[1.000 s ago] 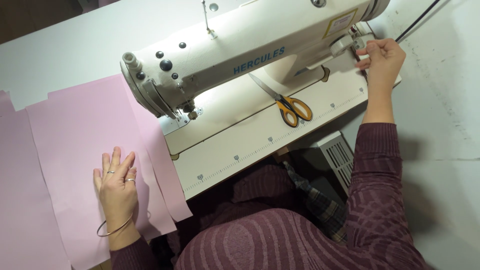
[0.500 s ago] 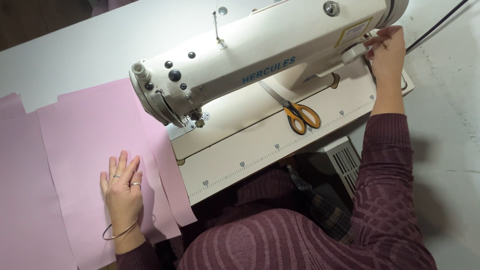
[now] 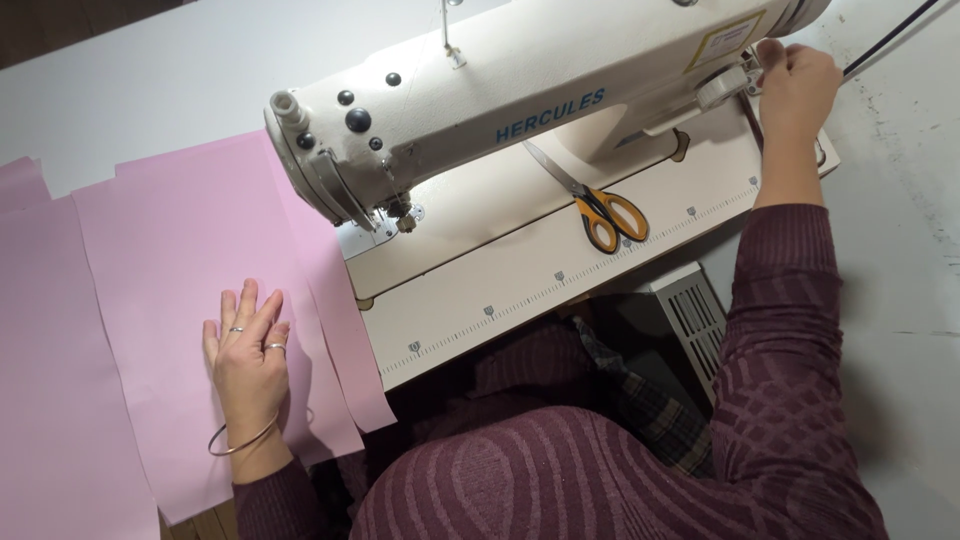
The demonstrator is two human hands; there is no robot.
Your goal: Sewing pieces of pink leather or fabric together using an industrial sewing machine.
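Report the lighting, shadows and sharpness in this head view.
Head view: even soft light, no glare on the sewing machine; deep shadow under the table edge; pink fabric, scissors and left hand sharp; right hand at the machine's end slightly soft.

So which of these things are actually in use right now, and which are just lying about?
In use:
left hand flat on the pink fabric
right hand at the sewing machine, handwheel end

Lying about:
scissors on the machine bed
second pink piece at far left

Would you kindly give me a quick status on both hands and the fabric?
Left hand flat on pink fabric, fingers spread. Right hand at the sewing machine right end, grip unclear. Scissors on machine bed, clear of fabric.
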